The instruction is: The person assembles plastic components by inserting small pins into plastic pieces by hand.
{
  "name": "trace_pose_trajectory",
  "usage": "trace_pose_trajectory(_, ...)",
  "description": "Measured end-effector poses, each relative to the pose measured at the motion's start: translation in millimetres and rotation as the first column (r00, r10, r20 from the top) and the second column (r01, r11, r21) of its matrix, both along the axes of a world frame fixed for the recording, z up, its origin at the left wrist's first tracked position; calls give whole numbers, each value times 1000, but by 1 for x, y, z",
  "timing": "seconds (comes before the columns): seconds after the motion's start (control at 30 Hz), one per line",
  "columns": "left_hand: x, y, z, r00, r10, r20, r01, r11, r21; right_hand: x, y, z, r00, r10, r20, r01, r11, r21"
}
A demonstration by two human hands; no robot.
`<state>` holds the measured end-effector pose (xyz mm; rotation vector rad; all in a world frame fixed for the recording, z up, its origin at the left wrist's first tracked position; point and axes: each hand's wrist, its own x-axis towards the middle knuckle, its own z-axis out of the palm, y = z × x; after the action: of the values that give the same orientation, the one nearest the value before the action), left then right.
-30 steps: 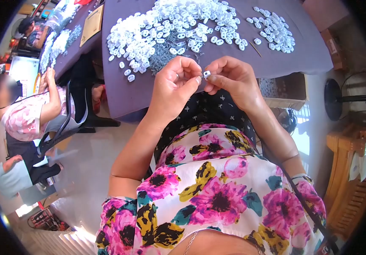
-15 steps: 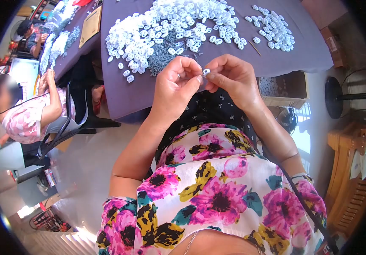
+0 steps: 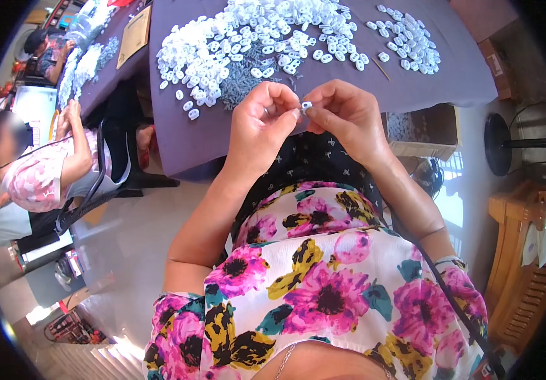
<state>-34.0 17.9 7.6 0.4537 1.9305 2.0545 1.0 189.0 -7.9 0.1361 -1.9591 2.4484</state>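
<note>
Both my hands meet just off the near edge of the cloth-covered table (image 3: 184,149). Between their fingertips is a small white plastic piece (image 3: 306,105) with a dark hole. My right hand (image 3: 349,120) pinches it between thumb and index finger. My left hand (image 3: 263,123), a ring on one finger, is closed at its left side; a small grey bit seems to be at its fingertips, too small to make out. Beyond the hands lie a large heap of white pieces (image 3: 190,57) and a pile of small grey screw-like parts (image 3: 241,85).
A smaller group of white pieces (image 3: 412,44) and a thin stick (image 3: 380,69) lie at the right. An open cardboard box (image 3: 422,151) stands below the table edge. At the left, a seated person (image 3: 51,164) works at another table, with others beyond. A black stand (image 3: 498,144) is far right.
My hands have hardly moved; the white piece is slightly tilted between the fingertips. At the left, the pale-clothed person in the background has shifted a little.
</note>
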Motion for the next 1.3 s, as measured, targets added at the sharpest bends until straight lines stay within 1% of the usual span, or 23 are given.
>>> trace_pose_trajectory(0.23,1,4,0,1000,10,-10,-11,1000,-15,0,0,-1,1000,14,11,-14,1000,8)
trace_pose_trajectory(0.3,3,6,-3,999,37,-23,-38,999,-19,2,-3,0,1000,-25,-8,26,997,75)
trace_pose_trajectory(0.43,-1,5,-13,1000,7,-17,-8,997,-70,1,0,-7,1000,-14,-17,16,992,125)
trace_pose_trajectory(0.5,-4,4,-21,1000,-21,19,23,992,-122,-2,3,-13,999,23,48,-30,986,164)
trace_pose_trajectory(0.53,-7,4,-24,1000,-20,20,22,992,-124,-4,4,-17,999,24,49,-32,986,163)
trace_pose_trajectory(0.6,-11,4,-29,995,-42,89,47,997,-56,-6,6,-23,995,38,94,-46,995,89)
trace_pose_trajectory(0.73,-10,4,-23,994,-43,104,47,998,-43,-11,10,-23,995,60,81,-63,997,35)
trace_pose_trajectory(0.83,-9,4,-18,995,-50,88,54,998,-42,-13,12,-20,993,67,94,-66,998,-14)
trace_pose_trajectory(0.9,-10,5,-19,999,-37,30,38,997,-65,-14,12,-21,995,70,74,-70,998,-5)
trace_pose_trajectory(0.93,-12,5,-19,999,-33,-12,31,992,-119,-13,12,-20,993,74,89,-73,997,-9)
trace_pose_trajectory(1.0,-14,8,-23,999,-32,-23,29,993,-115,-14,13,-19,997,48,65,-54,994,99)
trace_pose_trajectory(1.07,-16,10,-27,999,-38,-13,36,992,-117,-16,15,-23,997,44,69,-51,993,104)
trace_pose_trajectory(1.13,-21,9,-34,995,-61,-80,48,987,-152,-17,15,-24,998,36,56,-44,988,147)
trace_pose_trajectory(1.23,-26,10,-40,996,-67,-64,59,992,-111,-19,15,-24,997,21,69,-33,983,181)
trace_pose_trajectory(1.3,-29,10,-41,997,-70,-31,66,991,-114,-20,13,-25,997,17,78,-30,985,169)
